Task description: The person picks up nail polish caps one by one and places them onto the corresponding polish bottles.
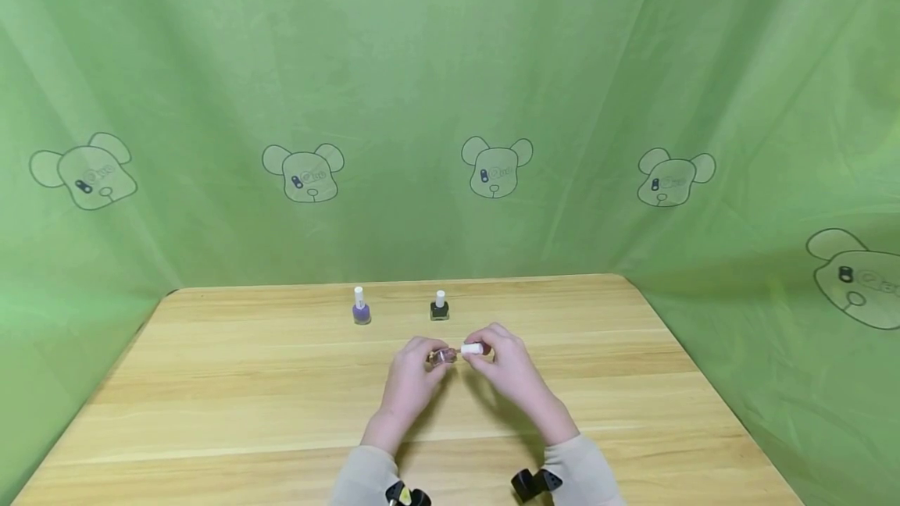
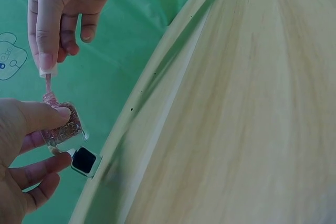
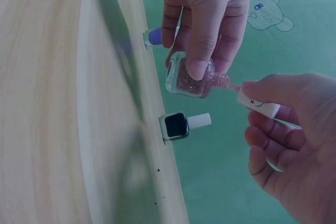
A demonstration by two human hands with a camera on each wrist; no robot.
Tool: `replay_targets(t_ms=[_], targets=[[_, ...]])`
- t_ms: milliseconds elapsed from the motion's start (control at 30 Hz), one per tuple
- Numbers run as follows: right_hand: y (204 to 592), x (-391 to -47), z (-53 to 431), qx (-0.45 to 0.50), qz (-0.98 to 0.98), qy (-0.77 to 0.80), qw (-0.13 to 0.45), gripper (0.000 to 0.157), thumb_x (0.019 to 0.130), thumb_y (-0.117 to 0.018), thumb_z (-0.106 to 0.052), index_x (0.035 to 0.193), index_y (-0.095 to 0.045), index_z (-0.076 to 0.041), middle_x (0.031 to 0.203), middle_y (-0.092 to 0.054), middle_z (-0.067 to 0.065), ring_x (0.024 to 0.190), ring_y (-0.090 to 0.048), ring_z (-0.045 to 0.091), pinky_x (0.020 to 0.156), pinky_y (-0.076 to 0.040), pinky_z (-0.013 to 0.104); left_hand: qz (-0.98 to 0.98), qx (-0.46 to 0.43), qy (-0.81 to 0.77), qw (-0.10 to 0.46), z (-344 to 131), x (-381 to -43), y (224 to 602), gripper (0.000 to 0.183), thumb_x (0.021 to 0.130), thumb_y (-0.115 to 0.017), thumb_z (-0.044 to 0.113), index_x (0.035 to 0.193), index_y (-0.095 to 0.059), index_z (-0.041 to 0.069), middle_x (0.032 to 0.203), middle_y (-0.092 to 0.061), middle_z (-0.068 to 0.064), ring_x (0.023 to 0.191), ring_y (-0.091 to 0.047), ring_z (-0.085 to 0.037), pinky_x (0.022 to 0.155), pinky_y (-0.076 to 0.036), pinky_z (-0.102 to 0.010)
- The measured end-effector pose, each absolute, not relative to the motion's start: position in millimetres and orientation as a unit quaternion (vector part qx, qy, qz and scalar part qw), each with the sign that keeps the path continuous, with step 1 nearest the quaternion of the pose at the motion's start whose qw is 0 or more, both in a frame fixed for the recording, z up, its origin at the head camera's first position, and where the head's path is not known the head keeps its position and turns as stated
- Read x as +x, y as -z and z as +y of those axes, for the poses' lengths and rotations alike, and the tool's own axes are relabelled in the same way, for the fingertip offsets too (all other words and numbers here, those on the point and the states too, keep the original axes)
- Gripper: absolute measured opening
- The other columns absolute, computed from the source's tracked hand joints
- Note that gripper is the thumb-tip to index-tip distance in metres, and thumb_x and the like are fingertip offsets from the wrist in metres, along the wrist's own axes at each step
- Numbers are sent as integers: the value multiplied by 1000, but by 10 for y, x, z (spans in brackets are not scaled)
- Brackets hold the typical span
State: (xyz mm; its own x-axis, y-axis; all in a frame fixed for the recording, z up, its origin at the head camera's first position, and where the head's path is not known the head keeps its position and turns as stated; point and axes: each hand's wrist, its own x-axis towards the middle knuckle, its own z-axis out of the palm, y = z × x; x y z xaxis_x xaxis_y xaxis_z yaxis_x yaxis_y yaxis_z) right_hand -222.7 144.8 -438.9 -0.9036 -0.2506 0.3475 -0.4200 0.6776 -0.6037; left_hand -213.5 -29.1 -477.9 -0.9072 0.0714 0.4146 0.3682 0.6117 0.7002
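My left hand (image 1: 410, 375) grips a small clear nail polish bottle (image 3: 190, 77) with pinkish glitter polish inside, tilted on its side above the table. Between the thumb and fingers of my right hand (image 1: 512, 365) is the white brush cap (image 3: 258, 103). The cap is off the bottle's neck, and its pink-coated brush stem (image 2: 48, 83) bridges the short gap, the tip end in or at the neck opening. Just beyond the hands stands a dark nail polish bottle (image 1: 439, 309) with a white cap. To its left is a purple nail polish bottle (image 1: 362, 312), also capped and upright.
Under the hands lies a light wooden table (image 1: 232, 397); its far edge is close behind the two standing bottles. A green curtain (image 1: 401, 61) printed with bear heads hangs around the back and sides. Each sleeve carries a dark wrist device.
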Motion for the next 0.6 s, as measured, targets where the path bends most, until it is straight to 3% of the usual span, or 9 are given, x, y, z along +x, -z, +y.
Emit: replay_targets(t_ms=[167, 600], targets=[[4409, -2228, 1433, 185, -906, -364, 109, 13, 81, -76, -11, 92, -70, -11, 87, -63, -2, 79, -56, 15, 70, -54, 31, -880, -131, 420, 179, -276, -2120, 4767, 22, 81, -77, 14, 102, -71, 11, 98, -69, -3, 91, -66, -17, 83, -58, -32], [4430, -2216, 1398, 184, -911, -356, 96, 13, 82, -76, -13, 93, -70, -12, 89, -63, -4, 82, -54, 9, 75, -53, 28, -887, -140, 406, 169, -220, -2111, 4761, 24, 81, -77, 15, 104, -70, 11, 98, -68, -1, 89, -65, -14, 82, -58, -28]])
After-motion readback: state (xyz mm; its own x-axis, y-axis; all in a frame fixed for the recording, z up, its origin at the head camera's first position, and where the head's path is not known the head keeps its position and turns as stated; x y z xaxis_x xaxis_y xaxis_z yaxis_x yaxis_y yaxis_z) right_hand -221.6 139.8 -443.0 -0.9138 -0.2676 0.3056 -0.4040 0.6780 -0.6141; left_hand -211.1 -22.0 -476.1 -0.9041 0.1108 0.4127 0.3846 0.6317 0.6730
